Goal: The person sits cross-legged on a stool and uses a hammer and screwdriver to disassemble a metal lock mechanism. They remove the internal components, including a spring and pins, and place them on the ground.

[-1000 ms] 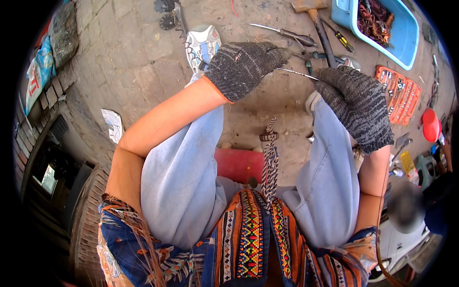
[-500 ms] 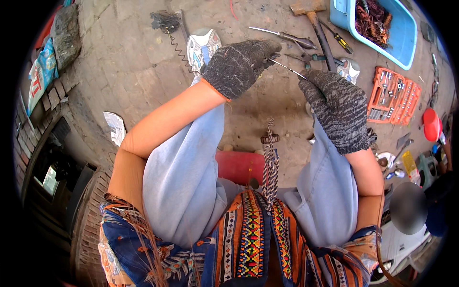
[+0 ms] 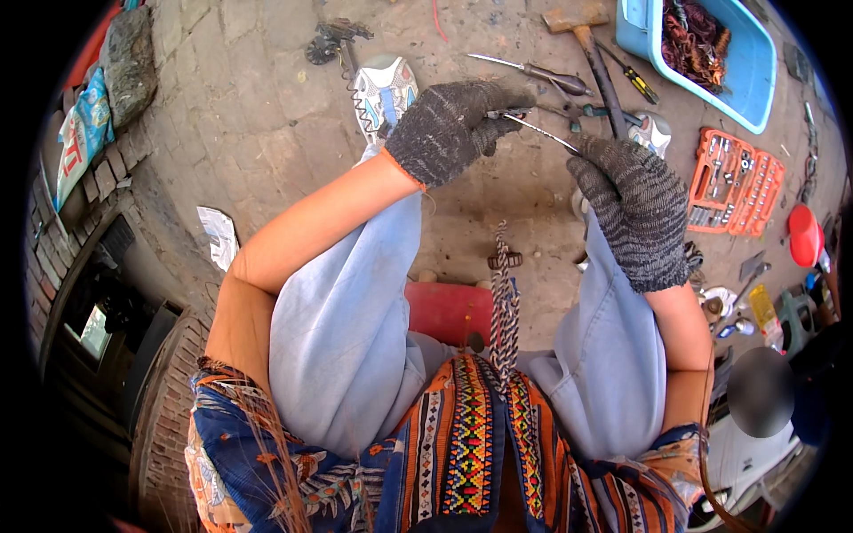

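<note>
Dusty ground (image 3: 258,115) with lots on it
To the right, a blue tub (image 3: 748,82) with brown stringy stuff (image 3: 695,44) inside, a big hammer (image 3: 588,44) near a yellow and black screwdriver (image 3: 640,83), an open orange tool box (image 3: 753,178), and a red round thing (image 3: 805,235); to the left, a white scrap (image 3: 218,237), a colourful bag (image 3: 84,138) and a grey lump (image 3: 130,67)

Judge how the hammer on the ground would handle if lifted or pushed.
The hammer probably feels head-heavy, its blocky head being thicker than the handle. That straight handle looks stiff. Pushed, it seems unlikely to roll, since the head juts out both sides.
</note>
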Demonstrator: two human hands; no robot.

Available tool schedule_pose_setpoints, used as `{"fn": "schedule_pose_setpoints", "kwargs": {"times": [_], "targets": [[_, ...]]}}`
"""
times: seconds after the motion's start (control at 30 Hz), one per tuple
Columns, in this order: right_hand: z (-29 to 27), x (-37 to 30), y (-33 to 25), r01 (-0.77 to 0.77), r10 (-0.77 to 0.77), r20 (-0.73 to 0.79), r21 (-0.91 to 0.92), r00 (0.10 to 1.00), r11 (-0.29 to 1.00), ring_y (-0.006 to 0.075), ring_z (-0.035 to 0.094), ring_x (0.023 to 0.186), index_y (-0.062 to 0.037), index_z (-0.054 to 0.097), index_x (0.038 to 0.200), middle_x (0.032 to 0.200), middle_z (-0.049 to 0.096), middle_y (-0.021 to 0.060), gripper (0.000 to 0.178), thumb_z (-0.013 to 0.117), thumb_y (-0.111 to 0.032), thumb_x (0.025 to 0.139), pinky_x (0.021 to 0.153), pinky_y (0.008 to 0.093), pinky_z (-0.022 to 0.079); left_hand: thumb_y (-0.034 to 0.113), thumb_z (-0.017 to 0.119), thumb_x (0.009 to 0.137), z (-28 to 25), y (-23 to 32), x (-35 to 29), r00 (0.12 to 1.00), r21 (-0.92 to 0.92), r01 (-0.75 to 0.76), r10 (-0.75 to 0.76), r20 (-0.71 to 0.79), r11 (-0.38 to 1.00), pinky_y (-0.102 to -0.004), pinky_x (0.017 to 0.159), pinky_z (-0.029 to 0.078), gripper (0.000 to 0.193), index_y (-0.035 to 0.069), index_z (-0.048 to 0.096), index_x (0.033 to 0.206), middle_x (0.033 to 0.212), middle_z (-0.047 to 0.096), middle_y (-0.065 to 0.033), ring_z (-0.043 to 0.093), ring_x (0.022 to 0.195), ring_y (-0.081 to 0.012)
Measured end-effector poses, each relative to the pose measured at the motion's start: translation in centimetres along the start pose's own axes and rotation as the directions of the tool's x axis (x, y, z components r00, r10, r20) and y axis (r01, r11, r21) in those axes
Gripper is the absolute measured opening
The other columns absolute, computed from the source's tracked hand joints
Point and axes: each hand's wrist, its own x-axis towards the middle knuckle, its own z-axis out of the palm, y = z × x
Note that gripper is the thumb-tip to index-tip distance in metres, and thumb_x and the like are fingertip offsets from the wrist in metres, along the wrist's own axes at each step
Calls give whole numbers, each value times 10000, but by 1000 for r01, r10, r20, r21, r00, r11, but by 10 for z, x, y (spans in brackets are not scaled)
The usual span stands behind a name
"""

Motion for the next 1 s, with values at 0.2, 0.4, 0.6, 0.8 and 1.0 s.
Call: {"fn": "schedule_pose_setpoints", "kwargs": {"times": [0.2,0.4,0.6,0.8,1.0], "targets": [[1,-2,7,55,-57,-27,-91,998,994,258,585,851,-141,647,1032,933,621,77,257,622,-252,803,724,376,474,101,534,897,-5,14,0,955,-190,283,-259,143,940,-213,576,508,297,80,567,1192,908,664,-42,609,643,-71],[1,-1,5,97,-106,-60,-130,993,987,261,598,823,-142,658,1022,907,627,79,264,652,-168,760,703,368,485,155,549,900,-7,15,1,936,-266,340,-298,186,902,-208,535,493,282,80,580,1170,878,669,-35,592,599,-62],[-2,1,7,171,-188,-85,-178,978,969,263,593,766,-159,660,1024,912,625,67,265,632,-148,761,627,382,477,185,583,866,-6,21,3,904,-293,424,-381,192,857,-268,520,509,242,35,619,1052,856,674,-73,622,570,-130],[-5,4,-4,100,-107,-21,-215,994,972,266,615,839,-112,667,1007,935,640,93,259,628,-91,752,737,360,493,198,575,864,-4,19,9,855,-220,510,-462,234,832,-259,503,499,237,26,613,1023,810,664,-59,609,550,-120],[-7,10,7,185,-178,51,-224,983,957,257,610,889,-161,660,1043,995,637,69,287,590,-100,771,805,354,485,235,569,876,-10,14,10,806,-183,543,-447,389,819,-216,467,458,255,47,612,1042,809,651,-39,549,512,-76]]}}
